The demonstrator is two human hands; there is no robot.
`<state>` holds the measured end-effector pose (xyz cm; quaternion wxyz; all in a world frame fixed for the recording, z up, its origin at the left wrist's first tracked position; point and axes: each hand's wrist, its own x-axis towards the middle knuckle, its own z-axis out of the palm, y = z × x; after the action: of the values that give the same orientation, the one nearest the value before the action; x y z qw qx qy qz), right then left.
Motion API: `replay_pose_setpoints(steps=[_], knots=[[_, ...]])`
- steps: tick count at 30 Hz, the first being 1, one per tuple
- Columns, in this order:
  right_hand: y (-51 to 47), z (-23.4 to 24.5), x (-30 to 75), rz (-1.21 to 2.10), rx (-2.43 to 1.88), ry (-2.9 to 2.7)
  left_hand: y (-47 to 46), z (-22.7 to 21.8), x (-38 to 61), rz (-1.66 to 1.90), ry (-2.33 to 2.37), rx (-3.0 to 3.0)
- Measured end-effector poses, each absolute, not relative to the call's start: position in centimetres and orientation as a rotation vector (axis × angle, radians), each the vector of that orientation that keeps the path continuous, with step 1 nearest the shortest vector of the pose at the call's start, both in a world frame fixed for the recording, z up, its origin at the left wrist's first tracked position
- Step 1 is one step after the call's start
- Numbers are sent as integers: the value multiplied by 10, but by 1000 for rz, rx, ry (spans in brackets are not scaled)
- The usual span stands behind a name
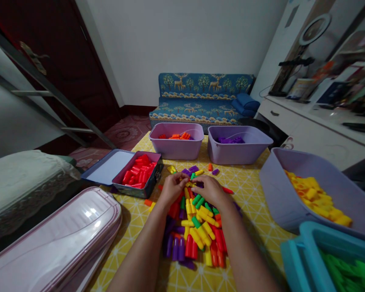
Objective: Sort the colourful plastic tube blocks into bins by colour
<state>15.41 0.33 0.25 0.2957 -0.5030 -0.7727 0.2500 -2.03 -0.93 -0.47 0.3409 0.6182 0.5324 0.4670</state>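
Observation:
A heap of small plastic pegs [197, 233] in yellow, green, red, orange and purple lies on the yellow patterned tablecloth [252, 186]. Both my hands rest on the far end of the heap, close together. My left hand [172, 187] has its fingers curled down into the pegs. My right hand [207, 190] is also curled, fingertips among yellow and green pegs. What either hand pinches is hidden by the fingers.
A tin of red pegs [139, 172] stands at the left with its lid open. Two lilac tubs sit at the back, one with orange pegs [177, 140], one with purple [239, 144]. Right: a tub of yellow pegs [316, 194] and a teal bin of green [337, 259]. Pink case [57, 239] lower left.

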Motion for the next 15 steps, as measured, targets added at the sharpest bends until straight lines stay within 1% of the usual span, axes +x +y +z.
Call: replay_pose_setpoints(steps=[5,10,12,15], knots=[[2,2,151,567,-1345,-2098,-6,-14,-20,1257,1228,1418],[3,5,153,567,-1347,-2083,-8,-16,-22,1236,1320,1573],[5,10,159,612,-1343,-1950,-10,-13,-22,1249,1412,1706],[8,30,174,627,-1294,-1515,-12,-8,-22,1307,1553,1889]])
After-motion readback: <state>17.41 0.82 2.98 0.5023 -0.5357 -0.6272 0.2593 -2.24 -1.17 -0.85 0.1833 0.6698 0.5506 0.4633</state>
